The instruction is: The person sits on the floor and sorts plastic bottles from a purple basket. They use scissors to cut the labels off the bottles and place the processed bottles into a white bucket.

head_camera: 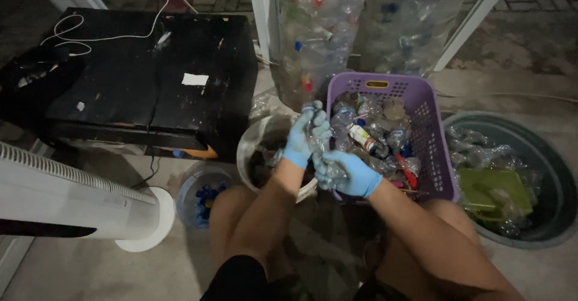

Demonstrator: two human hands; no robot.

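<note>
Both my hands wear blue gloves and grip one clear crumpled plastic bottle (320, 150) between them. My left hand (302, 137) holds its upper end, near the cap. My right hand (351, 174) clasps its lower part. The bottle hangs over the gap between a round grey bucket (248, 147) and a purple plastic basket (421, 105), which is filled with several crushed bottles.
A dark round basin (551, 174) at right holds clear plastic and a green lid. A small bucket (186, 195) of blue caps sits beside my left knee. Black table (132, 72) at left, white fan (78, 201) in front of it, big clear sacks of bottles (319, 30) behind.
</note>
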